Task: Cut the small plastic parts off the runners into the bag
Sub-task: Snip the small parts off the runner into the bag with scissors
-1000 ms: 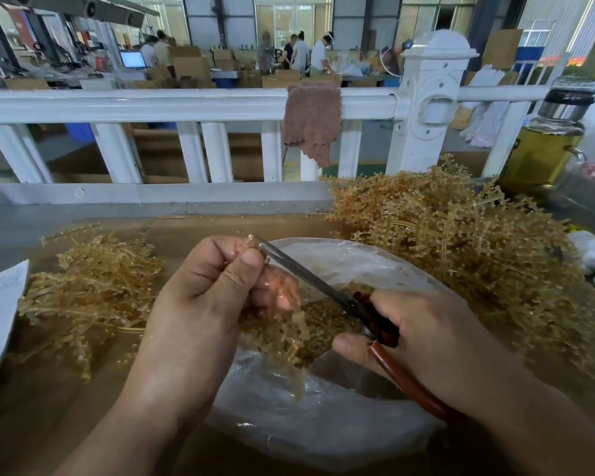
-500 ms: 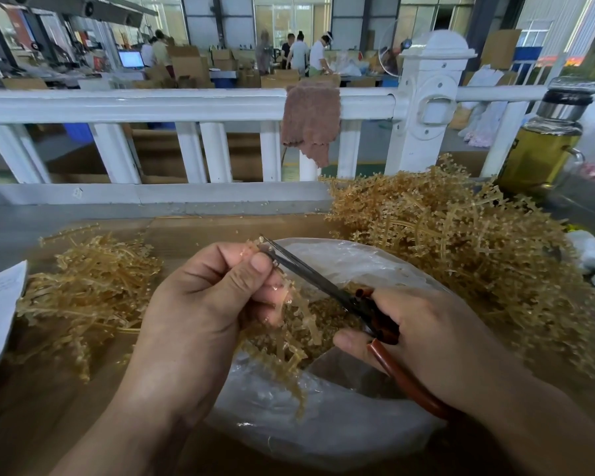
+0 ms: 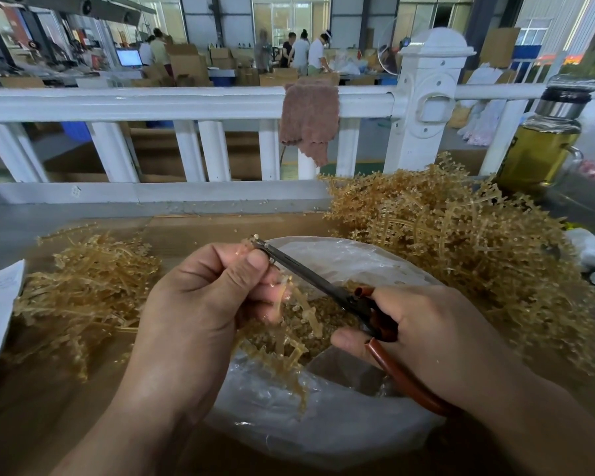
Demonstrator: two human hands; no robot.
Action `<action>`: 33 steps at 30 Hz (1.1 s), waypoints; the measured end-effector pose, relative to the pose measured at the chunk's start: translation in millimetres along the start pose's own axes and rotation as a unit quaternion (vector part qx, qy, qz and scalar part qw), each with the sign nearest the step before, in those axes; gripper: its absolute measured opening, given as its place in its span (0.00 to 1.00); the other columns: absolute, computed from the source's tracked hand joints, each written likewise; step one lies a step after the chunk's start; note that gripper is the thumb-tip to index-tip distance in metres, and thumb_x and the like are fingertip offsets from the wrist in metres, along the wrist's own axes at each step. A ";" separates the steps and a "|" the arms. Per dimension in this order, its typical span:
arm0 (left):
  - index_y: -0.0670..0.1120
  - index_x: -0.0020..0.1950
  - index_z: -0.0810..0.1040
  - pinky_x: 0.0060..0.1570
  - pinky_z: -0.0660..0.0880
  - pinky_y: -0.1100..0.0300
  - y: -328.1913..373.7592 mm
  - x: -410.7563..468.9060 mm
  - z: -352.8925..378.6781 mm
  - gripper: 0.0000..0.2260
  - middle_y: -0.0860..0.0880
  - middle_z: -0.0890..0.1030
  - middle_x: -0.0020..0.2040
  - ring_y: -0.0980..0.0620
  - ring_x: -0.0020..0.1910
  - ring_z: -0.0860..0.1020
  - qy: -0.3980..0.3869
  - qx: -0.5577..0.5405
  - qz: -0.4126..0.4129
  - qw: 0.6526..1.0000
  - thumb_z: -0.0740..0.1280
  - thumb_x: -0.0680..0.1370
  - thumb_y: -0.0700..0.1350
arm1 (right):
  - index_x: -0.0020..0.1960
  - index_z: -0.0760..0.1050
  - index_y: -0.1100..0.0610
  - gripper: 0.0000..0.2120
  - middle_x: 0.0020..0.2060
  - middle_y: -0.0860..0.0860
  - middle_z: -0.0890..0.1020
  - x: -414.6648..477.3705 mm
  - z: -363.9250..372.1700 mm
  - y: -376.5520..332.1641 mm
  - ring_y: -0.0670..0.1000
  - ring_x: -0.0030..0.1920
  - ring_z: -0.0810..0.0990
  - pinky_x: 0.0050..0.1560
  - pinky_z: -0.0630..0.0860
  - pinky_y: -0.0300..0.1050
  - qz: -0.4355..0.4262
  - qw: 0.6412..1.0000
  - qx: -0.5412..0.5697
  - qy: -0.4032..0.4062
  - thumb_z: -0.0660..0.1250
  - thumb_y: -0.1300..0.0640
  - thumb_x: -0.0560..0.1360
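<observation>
While the left hand (image 3: 200, 310) pinches a runner (image 3: 289, 324) over the bag (image 3: 340, 438), the right hand (image 3: 423, 334) grips scissors (image 3: 310, 280); blades beside the thumb risk a nick, parts may fly past.

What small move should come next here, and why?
Probably squeeze the scissors shut: their tips sit at the top end of the runner that the left hand pinches, the right hand grips the handles, and the open bag lies below to catch the cut part.
</observation>
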State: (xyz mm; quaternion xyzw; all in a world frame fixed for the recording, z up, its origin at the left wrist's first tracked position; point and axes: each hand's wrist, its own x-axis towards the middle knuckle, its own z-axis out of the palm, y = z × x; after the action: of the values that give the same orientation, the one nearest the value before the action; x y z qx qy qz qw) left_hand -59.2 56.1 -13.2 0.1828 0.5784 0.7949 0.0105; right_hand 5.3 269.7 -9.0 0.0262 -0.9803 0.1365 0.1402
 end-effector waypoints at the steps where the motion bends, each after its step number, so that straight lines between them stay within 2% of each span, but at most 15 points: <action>1: 0.51 0.37 0.84 0.33 0.77 0.63 -0.3 0.1 0.0 0.06 0.46 0.82 0.36 0.53 0.32 0.79 0.001 0.002 0.002 1.000 0.75 0.73 0.49 | 0.31 0.64 0.47 0.30 0.24 0.44 0.70 0.2 0.0 0.0 0.43 0.27 0.69 0.28 0.59 0.39 0.001 1.000 -0.006 0.002 0.51 0.20 0.64; 4: 0.51 0.37 0.83 0.32 0.77 0.62 -1.1 0.1 -0.3 0.07 0.46 0.82 0.36 0.53 0.32 0.79 0.004 0.006 0.010 1.000 0.74 0.75 0.49 | 0.31 0.65 0.48 0.31 0.25 0.44 0.70 0.8 -0.2 -0.7 0.43 0.27 0.70 0.28 0.59 0.39 0.002 1.000 -0.019 0.006 0.48 0.20 0.64; 7: 0.51 0.38 0.83 0.33 0.77 0.62 -1.7 0.6 -0.3 0.07 0.46 0.82 0.36 0.52 0.33 0.79 0.004 0.010 0.011 1.000 0.74 0.72 0.52 | 0.31 0.64 0.48 0.34 0.25 0.45 0.71 0.2 -0.8 -1.1 0.43 0.27 0.70 0.28 0.59 0.38 -0.003 1.000 -0.020 0.000 0.45 0.17 0.63; 12: 0.51 0.38 0.83 0.33 0.77 0.63 -2.0 0.4 -0.4 0.06 0.46 0.82 0.37 0.53 0.33 0.80 0.008 0.019 0.017 1.000 0.73 0.72 0.52 | 0.31 0.65 0.48 0.32 0.24 0.45 0.71 0.4 -0.6 -1.8 0.43 0.26 0.70 0.28 0.59 0.39 -0.006 1.000 -0.022 -0.003 0.46 0.19 0.63; 17: 0.50 0.39 0.83 0.33 0.76 0.62 -2.5 0.3 -2.3 0.06 0.46 0.82 0.36 0.52 0.33 0.79 0.010 0.031 0.021 0.999 0.72 0.74 0.51 | 0.32 0.63 0.48 0.34 0.25 0.45 0.70 0.2 -0.1 -2.1 0.43 0.26 0.70 0.28 0.58 0.37 -0.019 0.999 -0.040 -0.001 0.39 0.18 0.62; 21: 0.50 0.39 0.83 0.33 0.77 0.61 -2.7 -0.2 -2.3 0.07 0.46 0.82 0.37 0.52 0.33 0.79 0.019 0.031 0.021 0.999 0.73 0.74 0.51 | 0.32 0.63 0.47 0.33 0.25 0.45 0.71 0.2 1.0 -1.9 0.43 0.27 0.70 0.29 0.61 0.38 -0.022 0.999 -0.033 -0.004 0.42 0.18 0.64; 23: 0.49 0.39 0.83 0.32 0.77 0.61 -2.6 -0.6 -2.1 0.07 0.46 0.83 0.37 0.52 0.34 0.79 0.021 0.028 0.017 0.999 0.74 0.72 0.52 | 0.32 0.63 0.47 0.35 0.25 0.44 0.71 -0.4 1.5 -2.5 0.42 0.26 0.70 0.29 0.63 0.39 -0.022 0.999 -0.036 -0.007 0.40 0.17 0.63; 26: 0.50 0.39 0.83 0.33 0.76 0.62 -3.0 -0.1 -2.3 0.07 0.46 0.82 0.37 0.52 0.34 0.79 0.019 0.026 0.013 0.999 0.75 0.75 0.50 | 0.31 0.62 0.47 0.33 0.24 0.44 0.70 -0.6 2.4 -1.5 0.42 0.26 0.69 0.28 0.60 0.38 -0.021 0.999 -0.028 0.001 0.43 0.18 0.64; 29: 0.49 0.37 0.81 0.34 0.76 0.61 -3.4 0.9 -2.1 0.08 0.46 0.81 0.36 0.49 0.35 0.79 0.010 0.018 0.003 1.000 0.71 0.76 0.49 | 0.32 0.63 0.47 0.34 0.25 0.44 0.70 -0.5 2.3 0.1 0.42 0.26 0.69 0.28 0.60 0.37 -0.024 0.999 -0.023 -0.003 0.41 0.17 0.63; 33: 0.47 0.37 0.80 0.33 0.76 0.61 -3.9 0.7 -0.6 0.10 0.45 0.80 0.35 0.48 0.33 0.79 0.001 0.026 0.009 1.000 0.69 0.76 0.49 | 0.32 0.63 0.47 0.30 0.25 0.43 0.70 -1.1 5.1 1.3 0.42 0.27 0.69 0.29 0.62 0.39 -0.019 1.000 -0.009 0.005 0.48 0.19 0.65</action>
State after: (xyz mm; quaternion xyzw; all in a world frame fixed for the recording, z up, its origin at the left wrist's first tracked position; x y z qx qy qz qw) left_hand -60.9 57.1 -16.8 0.1868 0.5976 0.7797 -0.0019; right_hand 4.9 269.6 -14.3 0.0426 -0.9802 0.1251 0.1477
